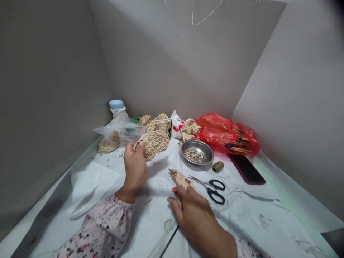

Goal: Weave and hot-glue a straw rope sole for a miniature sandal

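A person's left hand (135,168) pinches a coiled straw oval (154,143) between thumb and fingers, while the right hand (195,215) closes around a hot glue gun (181,179) beside black-handled scissors (211,190).

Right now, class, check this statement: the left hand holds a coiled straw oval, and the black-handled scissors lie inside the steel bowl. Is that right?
Not quite. The head view shows the black-handled scissors lying on the white sheet, outside the steel bowl. The left hand does hold the coiled straw oval.
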`<state>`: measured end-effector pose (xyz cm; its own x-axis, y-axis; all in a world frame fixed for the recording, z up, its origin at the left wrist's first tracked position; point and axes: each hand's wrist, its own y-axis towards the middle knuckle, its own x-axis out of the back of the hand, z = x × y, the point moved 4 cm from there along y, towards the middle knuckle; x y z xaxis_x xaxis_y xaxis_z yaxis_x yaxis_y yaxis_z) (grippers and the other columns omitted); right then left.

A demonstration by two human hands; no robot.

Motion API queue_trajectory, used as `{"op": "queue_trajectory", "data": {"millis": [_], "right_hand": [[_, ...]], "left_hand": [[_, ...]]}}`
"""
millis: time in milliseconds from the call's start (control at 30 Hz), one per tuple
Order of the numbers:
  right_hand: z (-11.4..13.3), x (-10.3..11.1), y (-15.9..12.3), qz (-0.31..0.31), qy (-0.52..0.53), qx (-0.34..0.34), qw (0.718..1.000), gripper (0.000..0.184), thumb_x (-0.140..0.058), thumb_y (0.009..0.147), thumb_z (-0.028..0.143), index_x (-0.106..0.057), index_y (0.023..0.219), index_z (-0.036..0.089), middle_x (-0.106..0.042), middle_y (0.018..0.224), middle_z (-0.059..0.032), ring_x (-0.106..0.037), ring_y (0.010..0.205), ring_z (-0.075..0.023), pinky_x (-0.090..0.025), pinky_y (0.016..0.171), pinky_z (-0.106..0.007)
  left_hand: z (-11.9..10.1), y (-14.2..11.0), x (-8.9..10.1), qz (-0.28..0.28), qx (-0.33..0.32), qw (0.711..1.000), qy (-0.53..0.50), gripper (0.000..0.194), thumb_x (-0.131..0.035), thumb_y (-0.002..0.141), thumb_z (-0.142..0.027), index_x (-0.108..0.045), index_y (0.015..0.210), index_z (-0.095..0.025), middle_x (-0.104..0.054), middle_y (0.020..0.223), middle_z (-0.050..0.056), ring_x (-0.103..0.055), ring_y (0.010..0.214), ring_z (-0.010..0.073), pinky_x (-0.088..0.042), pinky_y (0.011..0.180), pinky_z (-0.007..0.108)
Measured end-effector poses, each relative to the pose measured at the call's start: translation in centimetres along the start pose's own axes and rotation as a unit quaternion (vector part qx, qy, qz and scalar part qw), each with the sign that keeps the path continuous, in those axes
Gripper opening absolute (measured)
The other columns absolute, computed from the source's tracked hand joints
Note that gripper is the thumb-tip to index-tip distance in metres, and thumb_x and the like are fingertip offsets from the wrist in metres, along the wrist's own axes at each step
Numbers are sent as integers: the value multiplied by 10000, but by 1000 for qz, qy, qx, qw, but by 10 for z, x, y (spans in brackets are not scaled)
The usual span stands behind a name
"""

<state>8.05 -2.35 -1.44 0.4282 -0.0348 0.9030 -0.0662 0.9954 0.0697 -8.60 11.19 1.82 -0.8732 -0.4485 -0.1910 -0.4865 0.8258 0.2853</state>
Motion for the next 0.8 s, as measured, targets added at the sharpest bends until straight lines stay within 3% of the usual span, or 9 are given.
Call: {"op": "queue_trajectory", "data": {"millis": [233,400,633,800], "right_hand": [[3,-4,-1,-9,-39,5,999,188,-506,945,309,-613,1069,216,-659,970,-128,-702,821,-286,-544,674,-379],[1,-8,0,-41,-41,-10,998,226,-595,898,326,-574,1027,142,-683,948,-151,-706,847,-287,-560,698,-367],[-4,-6,4,-8,-123,-46,991,477,-536,890,571,-652,905,109,-723,757,-184,-726,704,-329,-542,610,-396],[-4,-2,8,-6,-99,-65,993,454,-531,883,536,-685,897,109,-745,766,-185,-732,706,-333,-535,610,-396]], "left_hand": [[2,4,2,-15,25,999,-27,262,-635,751,-385,-594,916,-186,-633,838,20,-608,804,190,-478,782,334],[-5,5,3,-29,22,998,-41,234,-626,753,-360,-595,907,-186,-625,838,13,-595,797,182,-468,790,336],[-12,3,4,-39,-11,999,-35,230,-627,772,-351,-595,925,-182,-614,838,2,-574,787,165,-453,780,317],[-13,1,4,-34,-28,999,-32,233,-639,777,-360,-598,929,-188,-610,852,5,-568,820,173,-452,798,320]]}}
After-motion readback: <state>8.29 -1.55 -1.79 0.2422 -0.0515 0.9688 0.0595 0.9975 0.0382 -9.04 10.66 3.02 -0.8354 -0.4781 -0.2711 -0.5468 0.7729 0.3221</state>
